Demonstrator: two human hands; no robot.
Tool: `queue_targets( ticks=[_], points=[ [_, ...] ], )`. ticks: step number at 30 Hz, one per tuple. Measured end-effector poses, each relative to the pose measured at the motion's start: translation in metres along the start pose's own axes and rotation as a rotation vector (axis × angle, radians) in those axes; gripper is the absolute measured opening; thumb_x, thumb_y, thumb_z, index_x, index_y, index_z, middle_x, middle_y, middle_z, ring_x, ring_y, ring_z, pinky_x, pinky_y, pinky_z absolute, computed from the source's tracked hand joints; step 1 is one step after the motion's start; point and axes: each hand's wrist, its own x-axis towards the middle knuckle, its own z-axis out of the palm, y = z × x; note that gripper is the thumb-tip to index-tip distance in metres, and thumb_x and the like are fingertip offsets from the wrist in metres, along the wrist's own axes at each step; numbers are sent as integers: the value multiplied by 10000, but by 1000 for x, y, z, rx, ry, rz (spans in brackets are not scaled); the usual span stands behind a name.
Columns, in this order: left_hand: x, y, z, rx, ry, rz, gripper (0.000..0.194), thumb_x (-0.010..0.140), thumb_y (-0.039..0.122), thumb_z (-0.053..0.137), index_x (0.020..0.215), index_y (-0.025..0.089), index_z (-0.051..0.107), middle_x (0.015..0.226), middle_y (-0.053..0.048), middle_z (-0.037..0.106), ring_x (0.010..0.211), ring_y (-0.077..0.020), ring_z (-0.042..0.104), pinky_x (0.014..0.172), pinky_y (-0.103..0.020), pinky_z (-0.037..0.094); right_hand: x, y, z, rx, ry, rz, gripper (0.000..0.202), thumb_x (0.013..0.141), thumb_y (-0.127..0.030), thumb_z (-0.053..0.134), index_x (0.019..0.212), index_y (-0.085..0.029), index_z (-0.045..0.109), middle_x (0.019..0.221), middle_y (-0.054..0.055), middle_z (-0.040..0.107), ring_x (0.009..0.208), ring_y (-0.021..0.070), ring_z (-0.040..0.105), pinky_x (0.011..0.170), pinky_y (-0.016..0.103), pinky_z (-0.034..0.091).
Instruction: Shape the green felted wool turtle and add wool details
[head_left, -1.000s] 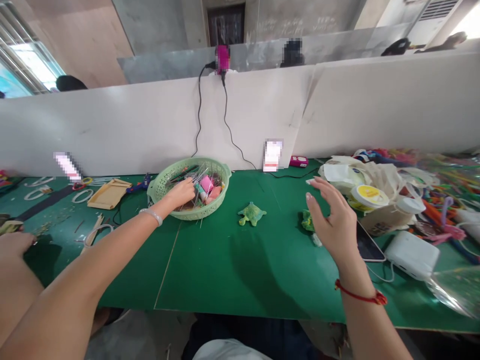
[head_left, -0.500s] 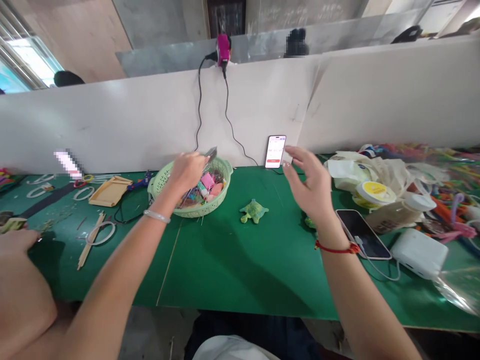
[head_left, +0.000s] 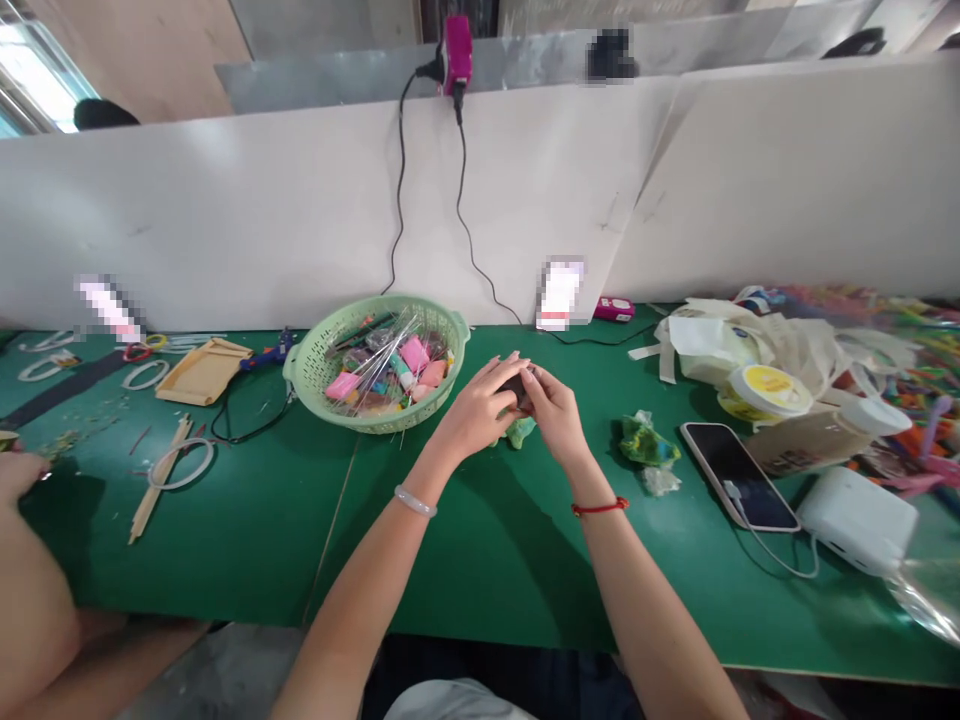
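Over the middle of the table, both my hands meet around a small dark packet [head_left: 516, 386], which the fingers mostly cover. My left hand [head_left: 477, 408], with a pale bangle at the wrist, is closed on its left side. My right hand [head_left: 556, 412], wearing a red cord bracelet, pinches it from the right. Below them lies a green and yellow clay turtle [head_left: 520, 432], partly hidden by the hands. To their left stands a light green basket [head_left: 307, 385] holding pink and other coloured packets and thin wires. A green-yellow clay lump in plastic [head_left: 646, 442] lies right of my hands.
A phone [head_left: 561, 295] leans on the white partition. Farther right are another phone [head_left: 739, 475], a white power bank [head_left: 859, 520], a bottle [head_left: 802, 435] and a yellow-lidded tub [head_left: 772, 390]. On the left lie a cardboard tray [head_left: 202, 372], a glue gun [head_left: 266, 352], sticks and another person's arm [head_left: 30, 560].
My left hand has come from above the basket to the middle with the dark packet. My right hand has moved left from near the leaning phone to meet it. The turtle is now partly covered.
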Motion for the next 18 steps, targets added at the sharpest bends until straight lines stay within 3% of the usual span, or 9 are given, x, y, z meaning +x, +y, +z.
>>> queue_targets(
  ticks=[3, 6, 9, 13, 18],
  points=[
    [-18, -9, 0, -99, 4, -20, 248, 999, 171, 616, 754, 200, 591, 1559, -149, 609, 1542, -256, 485, 1321, -516, 400, -8, 13, 2, 69, -22, 46, 457, 859, -653, 736, 907, -199, 751, 625, -34, 548, 574, 113, 490, 509, 238, 442],
    [-35, -14, 5, -220, 58, -117, 214, 965, 130, 643, 802, 217, 537, 1506, -151, 654, 1504, -255, 536, 1280, -546, 449, -15, 21, 4, 46, -52, 63, 454, 839, -636, 770, 960, -198, 787, 690, -4, 647, 632, 133, 571, 577, 259, 506],
    [-48, -20, 12, -303, 158, -192, 196, 927, 79, 667, 1023, 211, 559, 1442, -153, 694, 1450, -257, 598, 1202, -535, 529, -21, 23, 8, -3, -85, 93, 523, 815, -654, 783, 1061, -193, 804, 799, 36, 757, 664, 157, 649, 616, 287, 551],
    [-60, -31, 17, -141, 202, -117, 492, 932, 72, 681, 1376, 236, 547, 1377, -114, 709, 1352, -257, 672, 1185, -519, 537, -26, 25, 14, 14, -104, 102, 562, 729, -652, 860, 1041, -194, 768, 948, 81, 806, 822, 206, 750, 757, 323, 612],
    [-65, -35, 13, 49, 234, -131, 522, 910, 278, 801, 1388, 221, 598, 1145, -92, 684, 1083, -260, 736, 936, -412, 639, -24, 24, 14, -71, -118, 53, 537, 772, -722, 795, 797, -213, 627, 707, 12, 664, 625, 137, 620, 574, 261, 500]
  ],
)
